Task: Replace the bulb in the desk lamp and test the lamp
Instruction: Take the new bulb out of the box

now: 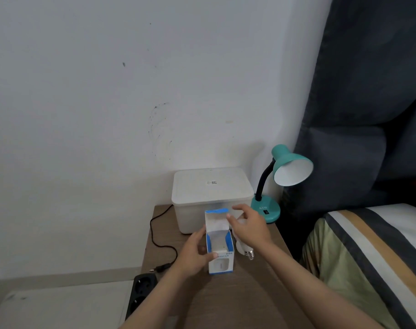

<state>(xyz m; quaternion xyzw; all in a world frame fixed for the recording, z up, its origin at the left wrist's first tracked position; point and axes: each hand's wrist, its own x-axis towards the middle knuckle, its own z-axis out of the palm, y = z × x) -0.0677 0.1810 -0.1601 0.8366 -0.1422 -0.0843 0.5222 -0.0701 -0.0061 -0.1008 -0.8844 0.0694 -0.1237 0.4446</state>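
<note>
My left hand (194, 254) grips the small white and blue box (220, 251) by its left side, thumb on the front, holding it upright on the brown surface (249, 300). The box's top flap stands open and tilts toward the far side. My right hand (248, 227) holds the bulb (243, 249) just to the right of the box, fingers curled round its white glass, with the metal screw base pointing down and toward me. The bulb is touching or nearly touching the box's right wall; I cannot tell which.

Behind the box sits a white lidded container (211, 193) against the wall. To its right, at the far right corner of the surface, stands the teal desk lamp (280, 176), its shade tilted to the right and showing a white inside. A black cord (159, 236) runs along the left edge of the surface, and a black power strip (140, 293) lies below it on the left. A striped bed (373, 257) is on the right.
</note>
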